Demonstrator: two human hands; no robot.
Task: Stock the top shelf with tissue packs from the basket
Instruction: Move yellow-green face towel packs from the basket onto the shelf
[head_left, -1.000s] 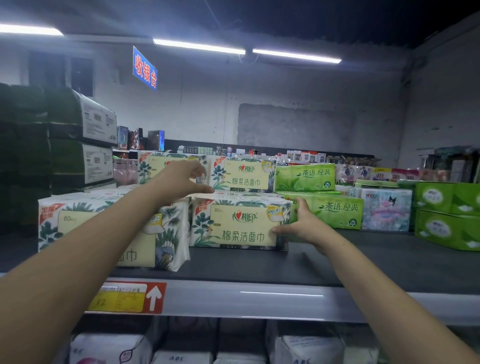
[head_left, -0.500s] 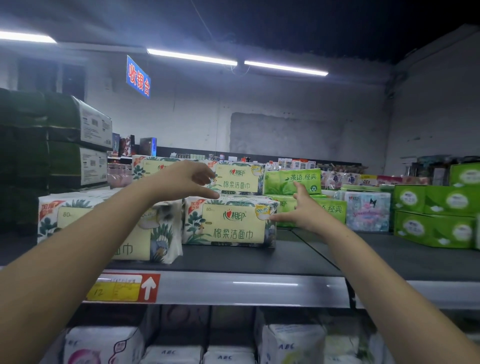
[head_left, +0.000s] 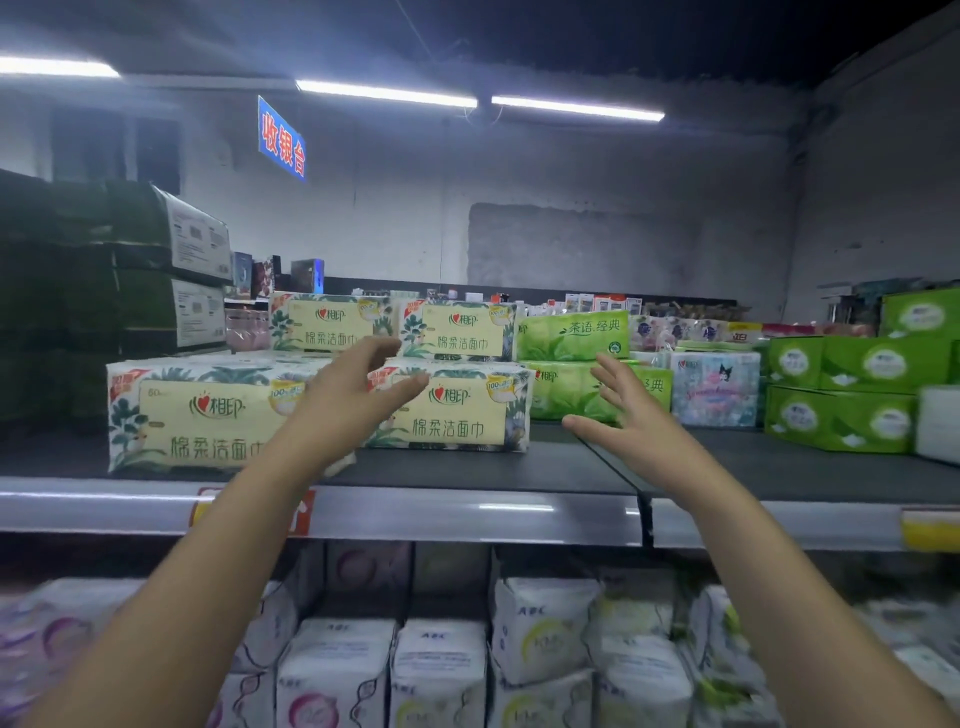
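Front tissue pack (head_left: 470, 415) lies flat on the top shelf (head_left: 524, 470), printed face forward. Left grip (head_left: 349, 409): fingers spread, before the pack's left end, holding nothing. Right grip (head_left: 638, 425): fingers spread, just right of the pack, clear of it

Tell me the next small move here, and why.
Probably lower both hands for another pack; the basket is out of view. The left hand and right hand are open and empty, and the cream tissue pack between them sits flat on the top shelf.
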